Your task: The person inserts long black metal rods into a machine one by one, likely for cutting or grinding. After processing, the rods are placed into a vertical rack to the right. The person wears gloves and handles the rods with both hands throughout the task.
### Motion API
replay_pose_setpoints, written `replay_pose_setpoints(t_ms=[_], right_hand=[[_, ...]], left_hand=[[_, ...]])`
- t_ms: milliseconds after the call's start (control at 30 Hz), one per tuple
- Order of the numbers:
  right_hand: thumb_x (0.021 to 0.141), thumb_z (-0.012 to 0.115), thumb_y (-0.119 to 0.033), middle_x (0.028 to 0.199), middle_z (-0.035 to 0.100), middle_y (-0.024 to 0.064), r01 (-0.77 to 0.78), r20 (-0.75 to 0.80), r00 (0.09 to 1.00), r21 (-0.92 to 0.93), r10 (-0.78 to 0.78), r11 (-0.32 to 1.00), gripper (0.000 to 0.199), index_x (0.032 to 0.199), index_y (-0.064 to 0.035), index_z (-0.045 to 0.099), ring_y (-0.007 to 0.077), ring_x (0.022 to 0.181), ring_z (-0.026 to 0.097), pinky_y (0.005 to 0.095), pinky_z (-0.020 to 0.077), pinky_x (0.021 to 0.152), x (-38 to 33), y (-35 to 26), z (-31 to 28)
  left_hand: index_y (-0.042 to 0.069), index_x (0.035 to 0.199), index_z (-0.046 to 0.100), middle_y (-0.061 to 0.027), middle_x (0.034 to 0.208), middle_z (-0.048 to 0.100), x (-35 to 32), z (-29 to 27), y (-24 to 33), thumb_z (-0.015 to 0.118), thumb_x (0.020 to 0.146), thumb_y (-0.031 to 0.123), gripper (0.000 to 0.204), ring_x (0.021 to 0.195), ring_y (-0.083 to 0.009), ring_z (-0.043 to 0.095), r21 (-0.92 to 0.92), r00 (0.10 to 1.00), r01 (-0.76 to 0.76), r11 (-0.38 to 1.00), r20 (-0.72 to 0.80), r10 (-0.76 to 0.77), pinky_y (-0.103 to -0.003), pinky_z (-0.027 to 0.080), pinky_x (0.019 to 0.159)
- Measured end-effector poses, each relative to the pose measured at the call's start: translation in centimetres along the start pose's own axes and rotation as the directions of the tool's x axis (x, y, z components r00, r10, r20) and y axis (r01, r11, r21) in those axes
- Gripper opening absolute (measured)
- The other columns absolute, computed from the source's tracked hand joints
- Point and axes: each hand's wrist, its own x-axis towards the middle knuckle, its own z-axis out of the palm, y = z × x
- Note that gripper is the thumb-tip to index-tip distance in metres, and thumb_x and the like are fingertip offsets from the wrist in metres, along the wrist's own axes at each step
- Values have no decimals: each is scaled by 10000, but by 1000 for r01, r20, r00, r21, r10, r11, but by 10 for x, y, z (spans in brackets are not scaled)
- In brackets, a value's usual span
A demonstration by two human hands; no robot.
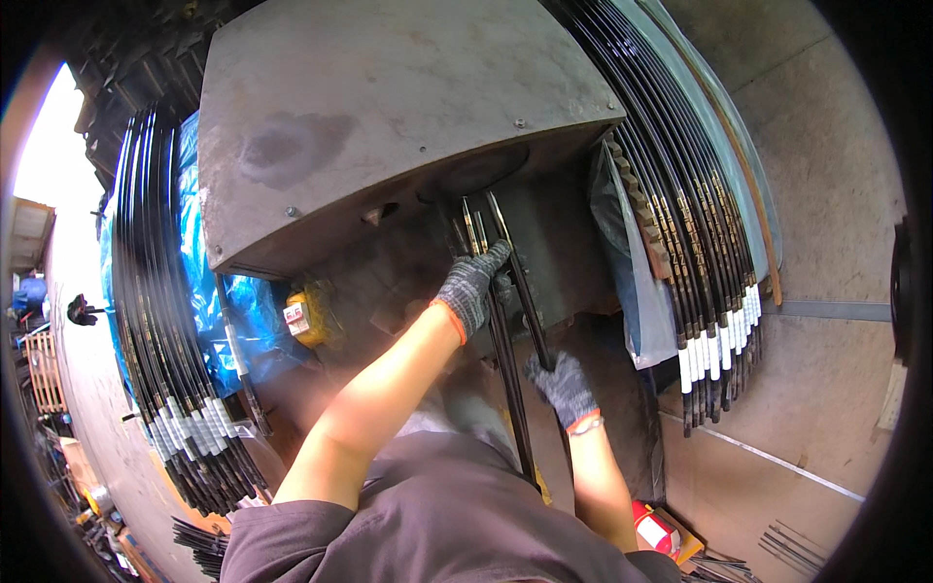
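Observation:
My left hand (466,289), in a grey knitted glove with an orange cuff, is closed around slim black rods beneath the front edge of a big grey metal housing (408,87). Their bright metallic upper ends rise toward the housing's underside. Lower and to the right, my right hand (566,391), gloved alike, grips one black rod (526,303) that slants up to a shiny tip beside the others. Another black rod (512,398) runs down from my left hand toward my body. The exact count in my left hand is hidden by its fingers.
A row of black rods (146,291) with white bands leans at the left against blue plastic sheeting (255,325). Similar rods (680,194) stand at the right beside a notched wooden strip (637,209). A yellow item (313,321) hangs below the housing; a red-and-white object (656,530) lies lower right.

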Motion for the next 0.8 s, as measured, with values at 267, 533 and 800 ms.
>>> replay_pose_setpoints(t_ms=[267,533,800], right_hand=[[849,601,-217,697,601,42,-146,189,982,835,-27,531,192,854,-25,612,119,618,558,247,446,567,-51,60,24],[819,635,-176,634,561,-25,-112,68,992,858,106,501,129,764,-61,616,62,554,494,222,383,489,-34,26,20],[847,587,-167,628,573,18,-85,40,995,805,88,587,162,744,-42,594,87,548,515,233,397,497,-13,9,12]], left_hand=[[58,945,586,-61,850,616,5,3,-7,508,906,293,251,658,-156,571,-117,988,-23,993,150,40,-290,496,581],[58,882,562,-22,683,527,-6,12,-29,534,888,322,265,594,-169,523,-265,966,207,942,207,-155,-353,478,579],[43,848,546,38,550,398,8,12,-11,538,890,313,274,475,-91,387,-209,989,51,976,147,-21,-270,409,504]])
